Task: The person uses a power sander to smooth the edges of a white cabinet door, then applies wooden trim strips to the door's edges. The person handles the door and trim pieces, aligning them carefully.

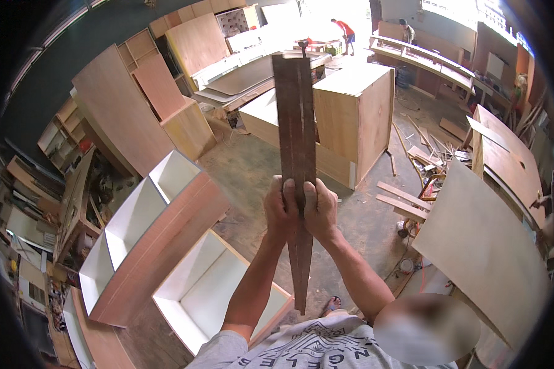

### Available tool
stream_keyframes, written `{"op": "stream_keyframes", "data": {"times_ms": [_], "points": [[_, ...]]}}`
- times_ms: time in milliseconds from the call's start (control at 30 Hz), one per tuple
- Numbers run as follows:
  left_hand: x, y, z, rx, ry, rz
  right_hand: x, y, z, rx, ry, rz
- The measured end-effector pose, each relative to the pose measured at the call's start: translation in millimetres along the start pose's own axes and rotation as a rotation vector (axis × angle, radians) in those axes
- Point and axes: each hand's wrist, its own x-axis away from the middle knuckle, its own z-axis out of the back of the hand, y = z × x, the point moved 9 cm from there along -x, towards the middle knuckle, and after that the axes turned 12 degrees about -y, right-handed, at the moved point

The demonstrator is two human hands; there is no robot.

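Both my hands grip a long, dark brown wooden board [294,123] in the middle of the view. It runs lengthwise away from me, wide at the far end and narrowing near my shirt, with lighter lines along its face. My left hand [279,212] is closed round its left edge, thumb on top. Opposite it, my right hand [322,209] is closed on the right edge, thumb also on top. The fingers underneath are hidden. A small dark knob [303,46] shows just beyond the far end; I cannot tell whether it touches the board.
A white-lined open box [166,295] lies near on the left, beside a divided cabinet [166,246]. Ahead stands a plywood cabinet [375,123]. Plywood sheets [480,240] lean at right near wood scraps [428,157]. Two people [346,37] are far back.
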Motion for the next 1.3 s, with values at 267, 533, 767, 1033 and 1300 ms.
{"op": "stream_keyframes", "data": {"times_ms": [267,533,767,1033,1300], "points": [[-82,-85,68,0.275,0.093,0.206,-68,81,107,-0.328,0.010,-0.142],[-81,-142,321,-0.117,0.449,0.205,-155,78,230,-0.156,0.148,-0.092],[-78,-83,255,-0.152,0.333,-0.006,-259,124,152,-0.453,-0.050,-0.138],[-89,-208,185,0.144,0.102,0.507,-361,150,-90,-0.584,-0.440,-0.162],[-88,-335,153,0.174,0.143,0.851,-444,222,-293,-0.860,-0.651,-0.413]]}}
